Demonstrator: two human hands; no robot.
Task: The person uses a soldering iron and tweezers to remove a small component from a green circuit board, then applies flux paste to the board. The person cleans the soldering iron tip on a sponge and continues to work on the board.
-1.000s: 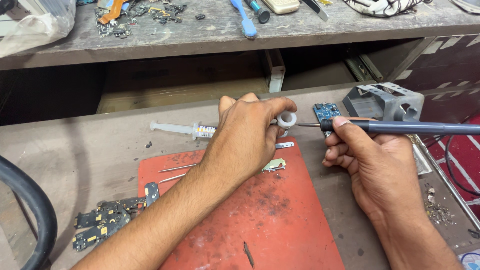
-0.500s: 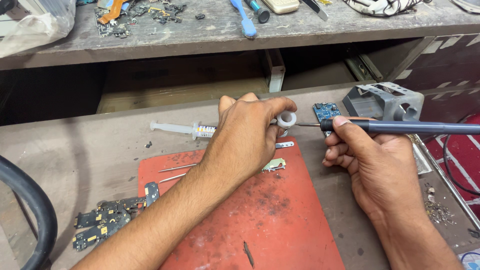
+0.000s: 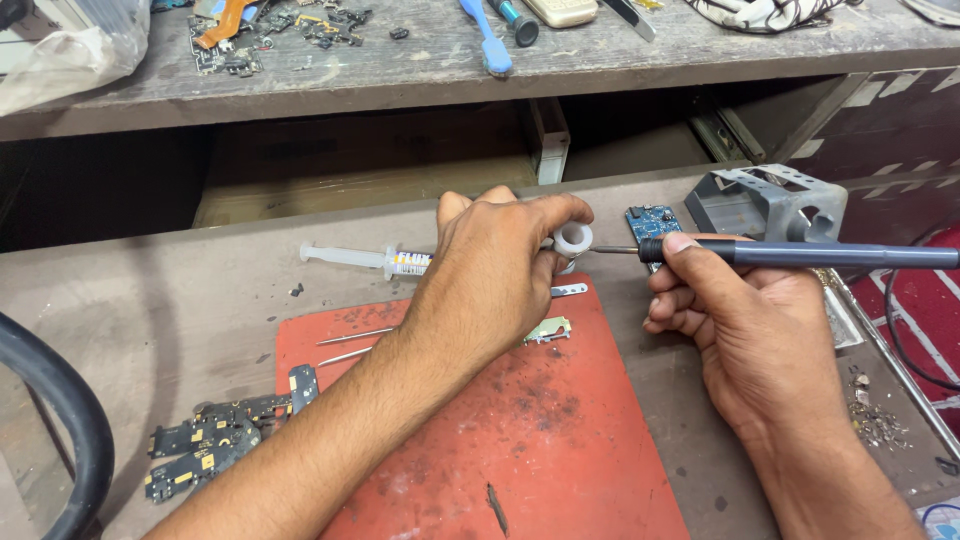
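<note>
Soldering iron [image 3: 830, 255] gripped in right hand [image 3: 740, 330], tip entering small white pot [image 3: 572, 240] pinched by left hand [image 3: 490, 270].

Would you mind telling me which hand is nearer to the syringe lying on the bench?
Left. The left hand lies right against the syringe, covering its right end, while the right hand holds the soldering iron well off to its right.

A worn grey wooden workbench [image 3: 120, 300] sits below a cluttered upper shelf [image 3: 420, 70], evenly lit.
</note>
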